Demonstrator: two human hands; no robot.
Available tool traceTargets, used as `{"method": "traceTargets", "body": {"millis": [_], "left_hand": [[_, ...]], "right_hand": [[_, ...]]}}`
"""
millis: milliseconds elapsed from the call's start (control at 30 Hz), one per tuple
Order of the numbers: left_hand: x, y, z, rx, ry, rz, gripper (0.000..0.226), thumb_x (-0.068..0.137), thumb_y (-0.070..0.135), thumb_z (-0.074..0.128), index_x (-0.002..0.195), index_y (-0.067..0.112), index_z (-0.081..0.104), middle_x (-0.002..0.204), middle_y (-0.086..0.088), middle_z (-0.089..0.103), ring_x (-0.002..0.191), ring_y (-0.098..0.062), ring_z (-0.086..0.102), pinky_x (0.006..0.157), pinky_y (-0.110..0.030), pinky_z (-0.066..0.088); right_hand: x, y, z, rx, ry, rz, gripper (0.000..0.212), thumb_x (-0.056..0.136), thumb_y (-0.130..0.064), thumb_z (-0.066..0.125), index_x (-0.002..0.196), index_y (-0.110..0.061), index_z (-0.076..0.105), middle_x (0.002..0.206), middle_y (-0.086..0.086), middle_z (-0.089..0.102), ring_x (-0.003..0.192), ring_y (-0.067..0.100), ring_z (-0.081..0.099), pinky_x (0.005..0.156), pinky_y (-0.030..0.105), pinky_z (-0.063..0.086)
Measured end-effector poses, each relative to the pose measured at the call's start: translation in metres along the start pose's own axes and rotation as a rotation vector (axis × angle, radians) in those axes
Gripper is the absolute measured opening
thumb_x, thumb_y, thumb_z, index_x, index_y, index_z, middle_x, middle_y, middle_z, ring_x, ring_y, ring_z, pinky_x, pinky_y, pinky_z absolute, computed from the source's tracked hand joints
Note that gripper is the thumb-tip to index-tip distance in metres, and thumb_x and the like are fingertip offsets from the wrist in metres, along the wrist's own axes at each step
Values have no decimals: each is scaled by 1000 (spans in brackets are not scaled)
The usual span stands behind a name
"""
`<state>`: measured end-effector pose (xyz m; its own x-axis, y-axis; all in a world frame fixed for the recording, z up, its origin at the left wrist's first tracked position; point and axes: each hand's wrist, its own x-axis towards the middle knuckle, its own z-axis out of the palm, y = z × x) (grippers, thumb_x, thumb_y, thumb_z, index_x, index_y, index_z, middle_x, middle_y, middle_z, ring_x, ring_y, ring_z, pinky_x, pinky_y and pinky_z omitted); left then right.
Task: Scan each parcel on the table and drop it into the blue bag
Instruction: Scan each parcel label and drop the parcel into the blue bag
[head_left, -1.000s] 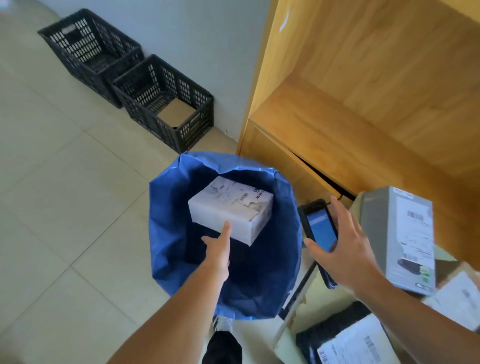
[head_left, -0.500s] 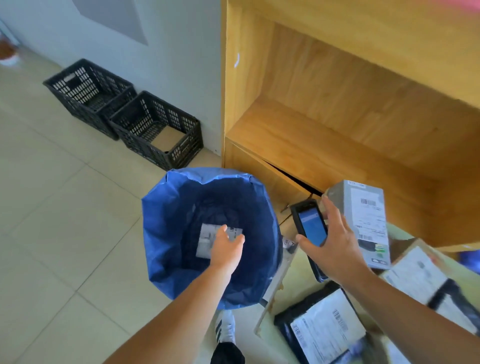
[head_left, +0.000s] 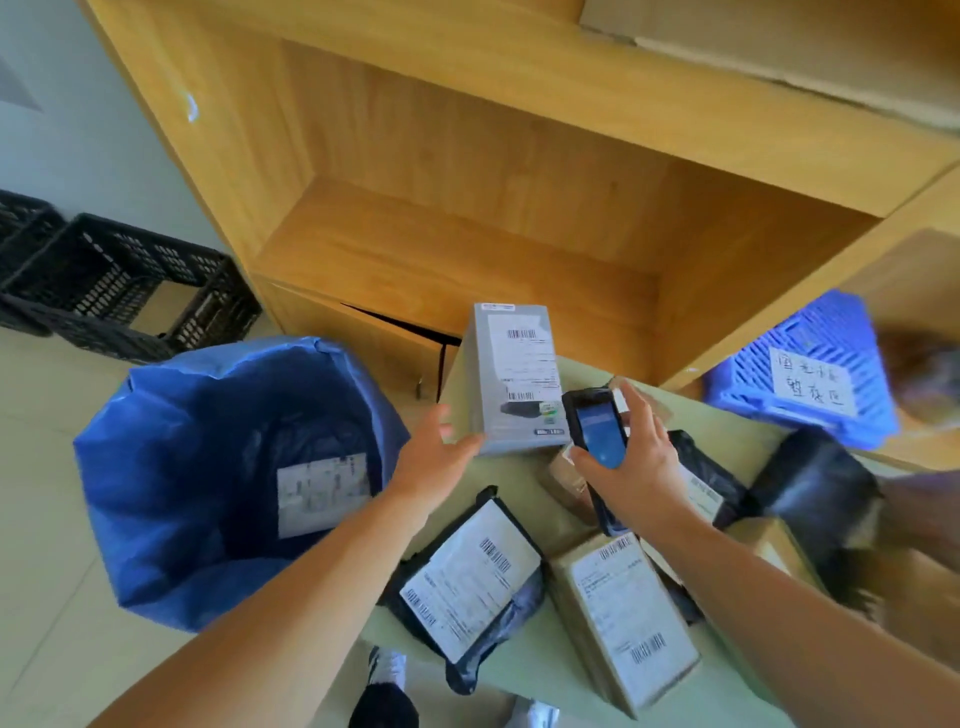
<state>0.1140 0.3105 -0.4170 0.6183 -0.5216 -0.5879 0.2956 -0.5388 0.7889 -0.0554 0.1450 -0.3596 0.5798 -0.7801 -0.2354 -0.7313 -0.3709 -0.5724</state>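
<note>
The bag (head_left: 156, 499) at nine o'clock is blue, with a white label inside. The upright box (head_left: 511, 379) at centre is grey with a white barcoded label. Black mailers (head_left: 467, 582) at six o'clock carry white labels. At three o'clock, a blue lattice basket (head_left: 810, 364); at ten o'clock, black lattice crates (head_left: 130, 291). The shelving (head_left: 467, 208) is honey-coloured wood.

Bag (head_left: 156, 519) sits on the floor to your left, off the table (head_left: 524, 670) edge, one labelled parcel (head_left: 323, 493) inside it. Upright box (head_left: 511, 376) stands at the table's far left corner, your left hand (head_left: 434, 460) at its near edge. Handheld scanner (head_left: 597, 434) in your right hand (head_left: 631, 475), just right of the box. Poly mailer (head_left: 467, 577) and flat carton (head_left: 626, 621) lie nearest you, side by side. Shelf unit (head_left: 467, 234) behind the table; crates (head_left: 119, 283) far left; basket (head_left: 810, 371) far right.
</note>
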Motion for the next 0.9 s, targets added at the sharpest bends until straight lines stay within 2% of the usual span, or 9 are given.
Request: {"method": "traceTargets", "body": {"millis": [200, 267, 367, 467, 533, 633, 700, 767, 900], "left_hand": [[28, 3, 39, -74, -4, -57, 70, 97, 42, 68, 156, 23, 34, 127, 12, 43, 115, -16, 45, 110, -49, 45], [37, 2, 46, -154, 31, -103, 69, 95, 47, 68, 153, 22, 38, 137, 6, 48, 117, -19, 49, 102, -47, 52], [51, 1, 60, -247, 61, -182, 72, 92, 50, 71, 150, 21, 40, 134, 2, 51, 116, -23, 50, 89, -48, 57], [64, -4, 71, -300, 75, -212, 69, 86, 54, 76, 142, 27, 46, 133, 2, 56, 117, -26, 52, 91, -53, 57], [72, -8, 79, -288, 110, -190, 60, 84, 51, 79, 131, 28, 51, 121, 5, 62, 114, -25, 56, 87, -48, 57], [80, -13, 89, -248, 156, -105, 54, 77, 47, 82, 121, 28, 56, 109, 8, 67, 103, -21, 64, 89, -44, 59], [81, -15, 92, -292, 150, -85, 48, 86, 36, 80, 126, 26, 57, 113, 2, 69, 96, -13, 66, 85, -39, 60], [81, -19, 91, -295, 154, -67, 43, 92, 28, 75, 131, 24, 57, 114, 2, 68, 100, -13, 66, 82, -37, 60], [84, -31, 83, -187, 132, 10, 45, 78, 46, 75, 121, 42, 64, 115, 8, 73, 109, -19, 69, 95, -50, 59]], "right_hand": [[2, 36, 5, 20, -6, 84, 103, 77, -58, 76, 158, -37, 17, 149, 6, 43, 133, 28, 46, 102, 46, 44], [-3, 42, 8, 42, -15, 98, 105, 73, -67, 71, 158, -38, 15, 150, 3, 43, 133, 26, 46, 102, 46, 45], [-8, 52, 9, 103, -16, 116, 108, 67, -78, 65, 156, -43, 14, 145, -3, 46, 128, 20, 49, 100, 47, 49], [-6, 65, 9, 132, 25, 127, 98, 77, -59, 74, 155, -46, 15, 138, -3, 50, 123, 19, 53, 95, 44, 51], [-4, 72, 7, 142, 47, 138, 96, 81, -48, 78, 154, -47, 15, 138, -3, 50, 121, 17, 54, 93, 42, 53], [-2, 80, 4, 155, 71, 145, 98, 82, -48, 78, 153, -50, 12, 141, -4, 49, 122, 18, 55, 95, 46, 55], [-1, 82, 3, 160, 78, 148, 99, 82, -48, 78, 154, -50, 11, 139, -4, 51, 120, 19, 56, 94, 47, 55], [0, 81, 2, 150, 76, 153, 100, 80, -51, 77, 153, -52, 9, 140, -5, 51, 121, 20, 56, 93, 48, 55], [3, 70, -2, 116, 62, 123, 100, 81, -49, 76, 154, -50, 9, 141, -3, 48, 124, 18, 50, 94, 39, 50]]}}
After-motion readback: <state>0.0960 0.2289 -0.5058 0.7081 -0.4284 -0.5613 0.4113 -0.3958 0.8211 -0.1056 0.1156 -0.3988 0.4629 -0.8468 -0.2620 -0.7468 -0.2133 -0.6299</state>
